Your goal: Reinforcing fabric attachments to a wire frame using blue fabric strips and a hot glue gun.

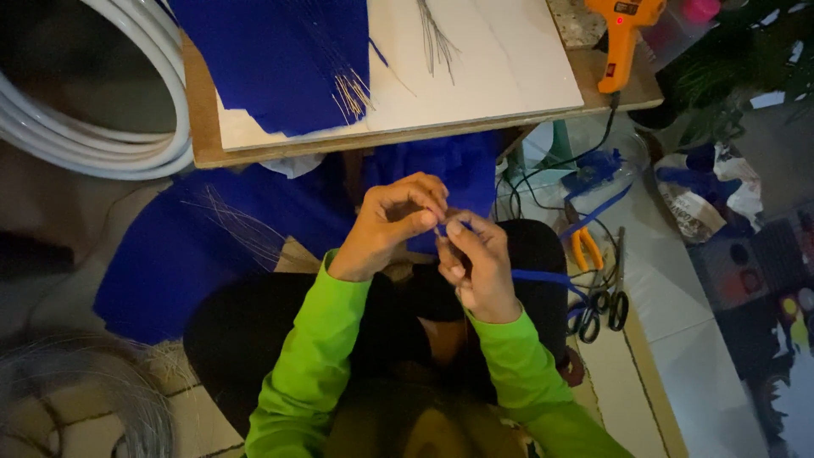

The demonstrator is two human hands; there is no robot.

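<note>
We pinch a narrow blue ribbon strip [543,276] between both hands — left hand [392,222], right hand [476,265] — mid-wrap, seemingly; next calls for keeping it taut.

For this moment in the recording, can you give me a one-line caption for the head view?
Both hands, left hand and right hand, pinch a blue ribbon strip above the lap, scissors beside.

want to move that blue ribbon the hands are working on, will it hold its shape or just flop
Probably floppy: the ribbon sags in a loose curve from the right hand toward the scissors. It looks thin and light, so it would likely trail and could snag there. Both hands pinch it, left hand included, suggesting it may slip easily.
</note>
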